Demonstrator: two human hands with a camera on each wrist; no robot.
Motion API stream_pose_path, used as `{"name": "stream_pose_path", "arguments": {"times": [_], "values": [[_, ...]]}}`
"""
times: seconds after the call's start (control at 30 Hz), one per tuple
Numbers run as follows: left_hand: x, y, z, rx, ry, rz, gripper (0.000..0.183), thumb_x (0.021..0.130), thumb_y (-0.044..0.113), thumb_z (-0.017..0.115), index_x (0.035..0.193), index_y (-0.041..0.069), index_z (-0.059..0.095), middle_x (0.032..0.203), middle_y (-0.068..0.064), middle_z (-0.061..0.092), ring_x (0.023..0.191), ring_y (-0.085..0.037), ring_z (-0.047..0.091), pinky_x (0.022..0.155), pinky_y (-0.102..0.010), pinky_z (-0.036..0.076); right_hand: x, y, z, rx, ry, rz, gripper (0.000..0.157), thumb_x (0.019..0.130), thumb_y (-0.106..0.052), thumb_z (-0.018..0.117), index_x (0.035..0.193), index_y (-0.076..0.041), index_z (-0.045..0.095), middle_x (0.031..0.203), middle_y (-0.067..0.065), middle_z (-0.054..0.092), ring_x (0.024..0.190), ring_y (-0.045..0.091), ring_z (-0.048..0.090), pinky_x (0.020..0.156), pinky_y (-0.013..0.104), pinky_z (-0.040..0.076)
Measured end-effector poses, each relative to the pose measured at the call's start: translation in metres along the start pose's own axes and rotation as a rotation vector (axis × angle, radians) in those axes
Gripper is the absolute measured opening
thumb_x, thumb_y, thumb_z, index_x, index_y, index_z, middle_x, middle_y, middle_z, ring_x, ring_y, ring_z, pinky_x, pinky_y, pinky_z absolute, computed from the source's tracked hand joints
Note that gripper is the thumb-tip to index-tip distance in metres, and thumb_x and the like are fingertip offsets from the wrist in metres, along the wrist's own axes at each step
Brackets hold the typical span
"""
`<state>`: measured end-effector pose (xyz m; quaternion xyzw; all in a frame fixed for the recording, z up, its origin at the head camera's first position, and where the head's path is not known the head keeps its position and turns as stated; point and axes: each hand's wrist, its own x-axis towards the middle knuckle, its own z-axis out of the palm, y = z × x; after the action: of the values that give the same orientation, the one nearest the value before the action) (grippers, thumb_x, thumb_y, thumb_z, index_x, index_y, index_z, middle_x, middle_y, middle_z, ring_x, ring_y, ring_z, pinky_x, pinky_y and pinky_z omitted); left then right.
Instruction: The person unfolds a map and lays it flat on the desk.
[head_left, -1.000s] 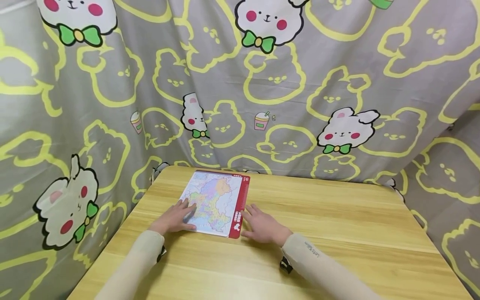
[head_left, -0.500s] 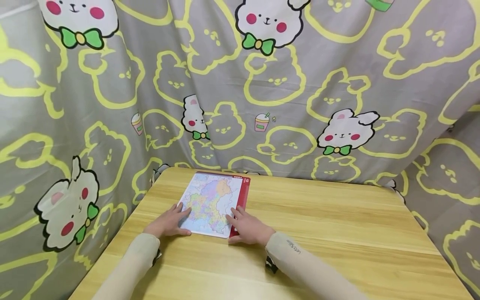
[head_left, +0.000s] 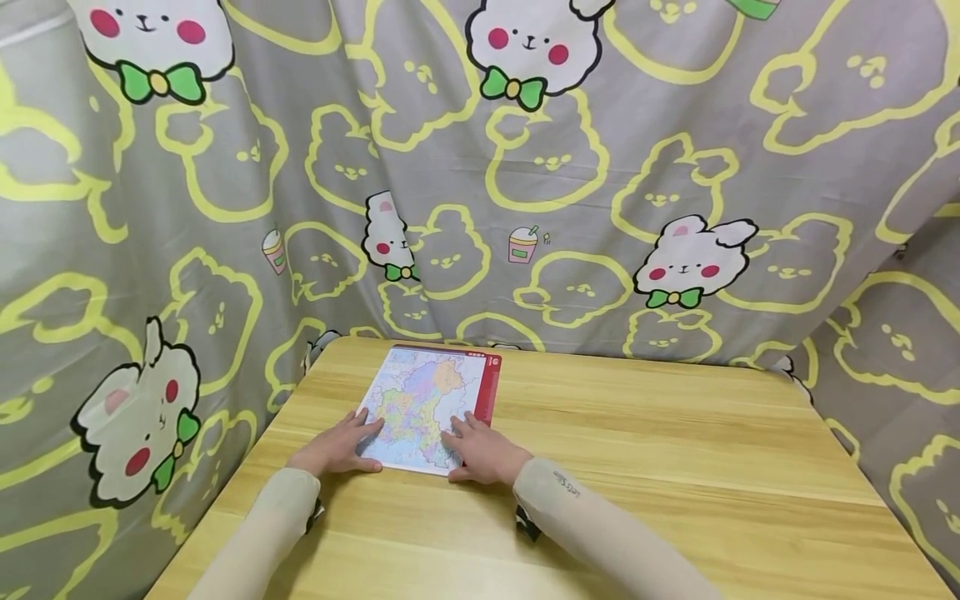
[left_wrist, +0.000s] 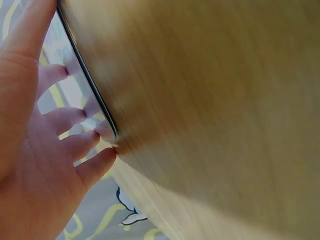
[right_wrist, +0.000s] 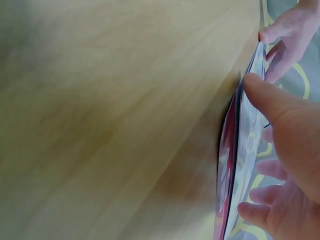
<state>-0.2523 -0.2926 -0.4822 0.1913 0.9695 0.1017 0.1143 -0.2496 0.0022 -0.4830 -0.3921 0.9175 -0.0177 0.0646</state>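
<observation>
A glossy, colourful map sheet (head_left: 420,400) lies flat towards the back left of the table, over a red-bordered backing (head_left: 489,387) that shows along its right and top edges. My left hand (head_left: 333,443) rests at the map's lower left edge, fingers spread over its margin and thumb by the near edge. On the lower right part of the map lies my right hand (head_left: 487,450), fingers spread and thumb near the corner. The right wrist view shows the map's thin dark edge above the red backing, with the right hand (right_wrist: 292,145) beside it. Neither hand grips anything.
The wood-grain table (head_left: 675,450) extends to the right and towards me. A grey curtain (head_left: 562,183) with yellow outlines and rabbit figures hangs behind the table and along both sides.
My right hand has moved left from beside the red border onto the map's lower right part. My left hand has shifted slightly left, towards the map's edge. The map stays in place.
</observation>
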Motion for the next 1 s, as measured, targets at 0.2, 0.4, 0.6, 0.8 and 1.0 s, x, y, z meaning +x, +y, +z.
{"name": "stream_pose_path", "arguments": {"times": [0.2,0.4,0.6,0.8,1.0], "values": [[0.000,0.000,-0.001,0.007,-0.013,0.003,0.086,0.078,0.054,0.069,0.142,0.004,0.042,0.146,-0.035,0.023,0.132,-0.054,0.021,0.098,-0.065,0.029,0.002,-0.002,0.000,-0.029,-0.004,-0.021,0.068,0.088,-0.051,0.059,0.144,-0.015,0.042,0.149,0.013,0.034,0.136,0.039,0.028,0.109,0.042,0.027],[0.000,0.001,-0.002,0.018,-0.016,0.003,0.085,0.078,0.054,0.069,0.142,0.004,0.043,0.145,-0.035,0.024,0.132,-0.054,0.022,0.098,-0.064,0.030,0.003,-0.004,0.004,-0.017,-0.010,-0.034,0.062,0.092,-0.048,0.056,0.143,-0.016,0.045,0.147,0.012,0.037,0.134,0.039,0.033,0.107,0.042,0.030],[-0.001,0.002,-0.004,0.011,-0.021,0.008,0.085,0.078,0.053,0.070,0.142,0.003,0.043,0.145,-0.036,0.023,0.131,-0.055,0.022,0.098,-0.065,0.029,0.005,-0.003,0.004,-0.029,-0.008,-0.047,0.055,0.094,-0.046,0.054,0.139,-0.016,0.048,0.144,0.012,0.041,0.131,0.039,0.037,0.105,0.043,0.033],[0.000,0.008,-0.005,0.016,-0.031,0.012,0.084,0.079,0.053,0.069,0.142,0.004,0.042,0.146,-0.035,0.023,0.132,-0.054,0.021,0.098,-0.064,0.029,-0.001,-0.002,0.001,-0.038,-0.005,-0.052,0.053,0.093,-0.045,0.055,0.138,-0.016,0.050,0.143,0.011,0.043,0.129,0.039,0.039,0.105,0.043,0.034],[0.000,0.016,-0.003,0.014,-0.051,0.034,0.084,0.080,0.052,0.069,0.142,0.004,0.041,0.145,-0.036,0.023,0.132,-0.054,0.021,0.097,-0.065,0.031,-0.010,0.001,0.006,-0.051,-0.006,-0.055,0.053,0.093,-0.046,0.055,0.137,-0.017,0.051,0.141,0.010,0.044,0.129,0.038,0.040,0.105,0.043,0.035]]}}
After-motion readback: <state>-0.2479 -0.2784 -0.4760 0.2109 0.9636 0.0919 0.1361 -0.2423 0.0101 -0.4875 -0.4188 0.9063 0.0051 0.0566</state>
